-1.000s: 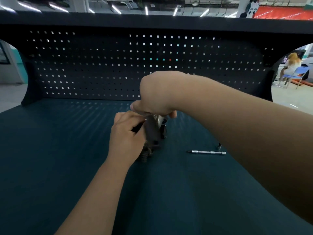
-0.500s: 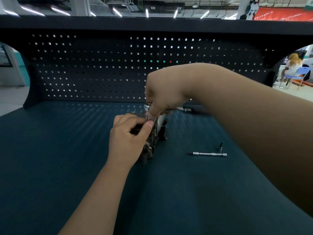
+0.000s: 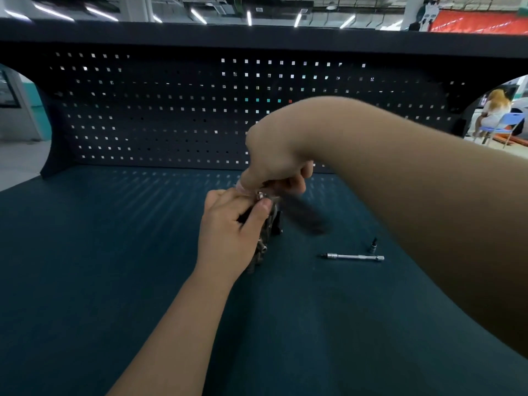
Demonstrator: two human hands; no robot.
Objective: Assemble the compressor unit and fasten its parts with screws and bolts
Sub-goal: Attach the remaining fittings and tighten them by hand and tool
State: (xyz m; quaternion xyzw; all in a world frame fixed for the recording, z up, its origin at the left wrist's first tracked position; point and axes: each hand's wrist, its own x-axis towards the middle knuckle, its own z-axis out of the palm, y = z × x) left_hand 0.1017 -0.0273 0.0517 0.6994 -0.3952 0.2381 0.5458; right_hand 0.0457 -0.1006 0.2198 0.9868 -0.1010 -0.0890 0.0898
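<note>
The left grip (image 3: 228,232) is clenched around the compressor unit (image 3: 262,247), fingers curled over its top and the thumb pressed up against its upper edge. The unit stands on the dark teal surface (image 3: 114,252) near the middle, mostly hidden behind that hand. Only a strip of grey metal shows below and to the right of the knuckles.

Just above it, the right grip (image 3: 274,158) is curled around a dark handled tool (image 3: 303,215). The handle slants down to the right and is smeared by blur, so it is probably a ratchet, though the shape is too soft to be sure. A small silver head (image 3: 260,195) sits at the top of the unit, between the right thumb and the left thumb tip.

Well to the right on the surface lies a slim silver extension bar (image 3: 353,256), with a small dark socket (image 3: 374,242) standing just behind its far end. A black pegboard (image 3: 171,115) closes the back. Beyond its right edge a person sits on a blue chair (image 3: 511,124).
</note>
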